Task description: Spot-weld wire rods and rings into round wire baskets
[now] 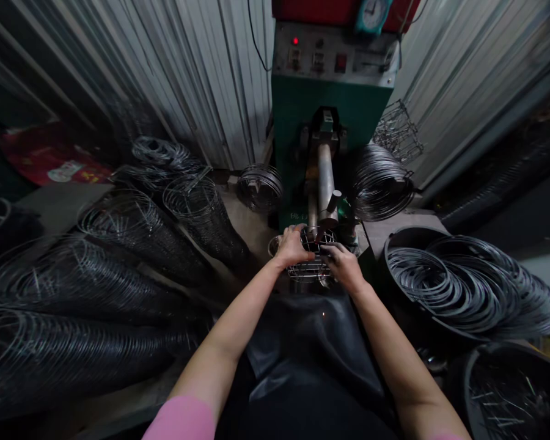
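A small round wire basket (308,270) sits under the metal electrode arm (326,183) of a green spot welder (334,95). My left hand (293,247) is closed on the basket's left side, its thumb across the near wires. On the right, my right hand (344,266) has its fingers pressed together at the basket's rim, beside the electrode tip. Whether those fingers hold the rim or a small piece is too dark to see. A black apron (302,348) covers my lap just below the basket.
Long stacks of wire rings (82,330) lie at left. Wire coils (259,186) and larger wire hoops (379,182) flank the welder. At right stand a black tub (394,293) of wire rings (467,281) and a bucket (470,379) of short wires. A red lamp (296,41) glows on the panel.
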Tool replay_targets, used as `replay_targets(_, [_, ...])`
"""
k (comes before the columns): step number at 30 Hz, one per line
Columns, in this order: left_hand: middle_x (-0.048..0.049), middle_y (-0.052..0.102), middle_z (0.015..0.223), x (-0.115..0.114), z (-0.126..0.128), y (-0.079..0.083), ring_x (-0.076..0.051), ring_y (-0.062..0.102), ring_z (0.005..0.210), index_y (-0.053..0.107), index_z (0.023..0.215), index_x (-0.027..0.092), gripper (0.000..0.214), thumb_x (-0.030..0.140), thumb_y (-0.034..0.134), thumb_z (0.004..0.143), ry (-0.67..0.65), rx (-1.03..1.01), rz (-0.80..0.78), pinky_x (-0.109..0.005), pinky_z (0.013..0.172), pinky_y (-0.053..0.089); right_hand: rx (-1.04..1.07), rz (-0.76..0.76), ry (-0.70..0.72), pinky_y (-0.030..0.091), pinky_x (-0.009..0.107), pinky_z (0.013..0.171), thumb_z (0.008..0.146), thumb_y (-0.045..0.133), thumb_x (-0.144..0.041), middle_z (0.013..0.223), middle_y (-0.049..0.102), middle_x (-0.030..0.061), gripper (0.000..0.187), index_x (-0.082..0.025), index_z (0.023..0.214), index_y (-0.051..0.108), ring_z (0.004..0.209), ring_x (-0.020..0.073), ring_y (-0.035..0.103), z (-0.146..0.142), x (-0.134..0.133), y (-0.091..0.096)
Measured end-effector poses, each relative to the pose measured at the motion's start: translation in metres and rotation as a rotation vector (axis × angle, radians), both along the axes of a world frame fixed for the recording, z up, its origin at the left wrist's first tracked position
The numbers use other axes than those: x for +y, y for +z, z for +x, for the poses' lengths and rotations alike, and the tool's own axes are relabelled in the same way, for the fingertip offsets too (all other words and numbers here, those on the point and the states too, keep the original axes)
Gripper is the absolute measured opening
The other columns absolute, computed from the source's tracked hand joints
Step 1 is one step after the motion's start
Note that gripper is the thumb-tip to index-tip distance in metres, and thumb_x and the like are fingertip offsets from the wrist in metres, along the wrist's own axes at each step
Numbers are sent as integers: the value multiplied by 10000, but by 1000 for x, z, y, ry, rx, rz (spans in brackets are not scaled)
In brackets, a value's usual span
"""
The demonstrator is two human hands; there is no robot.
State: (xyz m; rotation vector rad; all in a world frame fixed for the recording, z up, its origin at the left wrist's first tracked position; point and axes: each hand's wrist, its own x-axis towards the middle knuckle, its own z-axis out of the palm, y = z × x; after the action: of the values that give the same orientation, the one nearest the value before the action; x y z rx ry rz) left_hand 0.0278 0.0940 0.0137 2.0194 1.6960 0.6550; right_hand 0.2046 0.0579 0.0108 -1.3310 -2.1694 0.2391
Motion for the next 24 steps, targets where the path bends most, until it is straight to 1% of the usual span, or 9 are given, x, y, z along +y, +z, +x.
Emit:
replay_targets(2, [-103,474,1207,3,-1,-1,-301,422,1147,405,1266,219,890,397,777,477,-3,-11,-1,-442,932,375,35,24,-55,479,295,738,851,489,-221,962,649,93,190,-198,941,655,855,205,625,5,1,-1])
replay_targets(5, [-99,470,1226,12,-2,-1,-299,416,1163,400,1264,231,891,404,780,477,22,-23,-17,-439,944,362,20,12,-104,470,295,699,858,468,-232,877,650,85,193,-200,882,657,794,205,621,6,12,-1])
replay_targets(9, [-117,468,1245,25,-3,-2,-297,421,1170,403,1266,214,889,421,774,485,42,-44,-31,-435,950,354,-38,9,-160,451,286,674,847,486,-227,887,653,79,168,-205,866,651,788,203,616,0,27,0])
replay_targets(13, [-115,496,1208,31,-3,-3,-298,442,1142,411,1270,212,907,436,777,472,38,-29,-14,-426,933,366,-102,-4,-217,422,272,620,842,507,-252,901,663,63,153,-213,861,654,758,193,613,-2,29,0])
replay_targets(16, [-128,474,1242,33,-4,-1,-312,424,1165,402,1284,208,946,454,781,453,15,-20,-19,-444,942,360,-114,-2,-209,409,267,615,843,502,-253,905,664,61,156,-218,864,652,761,188,610,-1,30,3])
replay_targets(18, [-131,467,1248,32,-5,2,-314,416,1172,405,1283,202,936,438,780,458,-3,-22,-32,-453,950,356,-122,-7,-188,407,268,621,836,503,-237,893,665,60,148,-215,856,648,762,190,609,0,29,6])
replay_targets(20, [-127,469,1244,25,-6,4,-310,416,1172,410,1276,193,919,405,783,463,-18,-30,-49,-449,955,355,-146,-17,-164,404,273,623,830,511,-234,879,669,59,136,-211,846,644,749,193,608,1,24,8])
replay_targets(24, [-100,469,1226,-2,-7,3,-296,420,1159,402,1272,208,913,382,792,465,-48,-38,-39,-432,964,350,-202,-1,-124,400,300,656,849,501,-260,870,675,69,152,-210,846,644,723,200,604,5,-5,8])
